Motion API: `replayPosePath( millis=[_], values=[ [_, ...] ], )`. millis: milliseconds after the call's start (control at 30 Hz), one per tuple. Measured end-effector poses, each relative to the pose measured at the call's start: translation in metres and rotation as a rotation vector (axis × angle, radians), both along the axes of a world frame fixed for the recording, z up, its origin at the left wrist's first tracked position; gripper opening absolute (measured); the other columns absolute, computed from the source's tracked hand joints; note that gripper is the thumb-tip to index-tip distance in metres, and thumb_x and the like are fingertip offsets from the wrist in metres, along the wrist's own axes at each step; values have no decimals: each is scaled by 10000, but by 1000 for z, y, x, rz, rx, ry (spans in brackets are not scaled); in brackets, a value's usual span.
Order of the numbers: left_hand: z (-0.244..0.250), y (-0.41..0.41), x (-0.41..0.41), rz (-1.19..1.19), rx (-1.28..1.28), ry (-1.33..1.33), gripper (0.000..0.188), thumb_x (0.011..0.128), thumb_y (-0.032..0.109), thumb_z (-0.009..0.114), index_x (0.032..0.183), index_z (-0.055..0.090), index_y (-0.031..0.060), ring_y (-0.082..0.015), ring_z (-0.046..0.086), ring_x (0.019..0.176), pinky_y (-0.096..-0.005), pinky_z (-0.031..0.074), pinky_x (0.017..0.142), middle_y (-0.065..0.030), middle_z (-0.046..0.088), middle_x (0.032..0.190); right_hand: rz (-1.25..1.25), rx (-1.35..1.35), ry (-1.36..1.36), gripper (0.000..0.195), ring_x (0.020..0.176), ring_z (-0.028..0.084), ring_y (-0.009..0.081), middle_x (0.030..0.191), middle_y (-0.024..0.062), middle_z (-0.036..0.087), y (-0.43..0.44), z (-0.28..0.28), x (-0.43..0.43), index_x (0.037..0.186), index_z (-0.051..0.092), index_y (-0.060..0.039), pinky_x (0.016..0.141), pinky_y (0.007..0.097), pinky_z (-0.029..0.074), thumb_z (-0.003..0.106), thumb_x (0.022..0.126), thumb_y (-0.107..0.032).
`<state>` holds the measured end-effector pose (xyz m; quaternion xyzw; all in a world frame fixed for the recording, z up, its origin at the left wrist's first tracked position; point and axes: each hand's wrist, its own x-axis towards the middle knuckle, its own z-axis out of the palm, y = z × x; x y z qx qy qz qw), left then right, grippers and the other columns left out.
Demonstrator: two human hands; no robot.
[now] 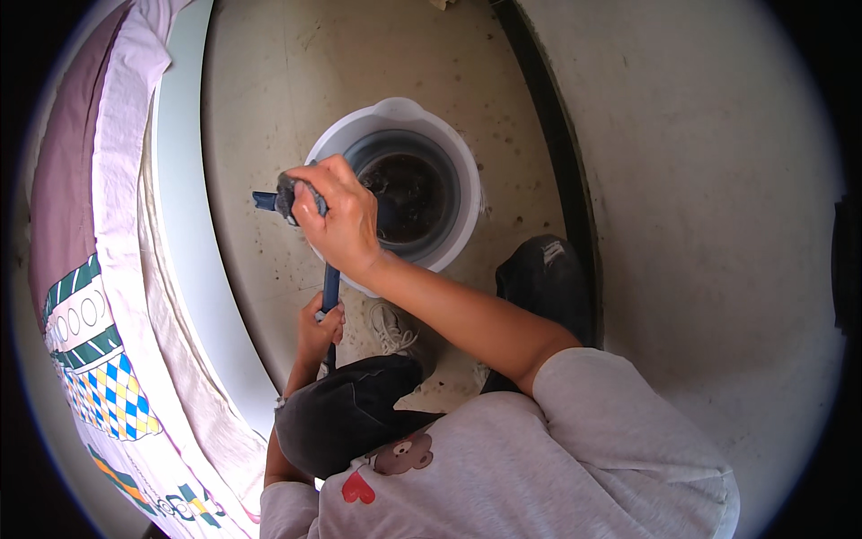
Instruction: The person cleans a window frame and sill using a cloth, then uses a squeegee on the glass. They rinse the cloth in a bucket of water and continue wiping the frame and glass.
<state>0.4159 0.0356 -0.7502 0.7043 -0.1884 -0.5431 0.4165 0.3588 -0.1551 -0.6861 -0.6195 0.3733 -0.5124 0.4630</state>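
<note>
My right hand is closed around a wet-looking dark grey cloth or pad, pressed on a dark blue bar. One end of this blue bar sticks out to the left of the cloth. Lower down, my left hand grips the dark blue shaft, which runs up beneath my right wrist. How the shaft and bar join is hidden by my right hand. Beside and partly under that hand stands a white plastic bucket holding dark, murky water.
A bed with a pale side board and patterned bedding is on the left. A pale wall with a dark baseboard rises on the right. The stained floor lies between. My knees and a shoe are close to the bucket.
</note>
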Motion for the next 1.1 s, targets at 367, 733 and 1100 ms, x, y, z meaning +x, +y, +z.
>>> replayPosePath(
  millis=[367,733,1100],
  values=[
    [-2,4,0,158,-53,340,81,860,63,514,901,469,10,-97,408,385,-238,344,360,-68,497,643,-31,217,548,170,769,595,342,841,150,596,-14,-134,-2,845,649,-72,692,411,482,524,793,-175],
    [-7,-3,5,224,-71,326,77,860,79,516,879,478,14,-90,404,382,-237,346,362,-65,497,641,470,476,1263,260,976,608,295,1027,181,626,-44,-228,-28,943,680,-71,815,389,495,501,794,-185],
    [-13,4,7,194,-29,220,73,861,75,509,896,475,21,-95,417,392,-232,356,365,-75,505,673,488,771,653,258,883,626,240,949,150,650,-78,-147,-40,967,655,-14,768,325,484,592,722,-64]
  ],
)
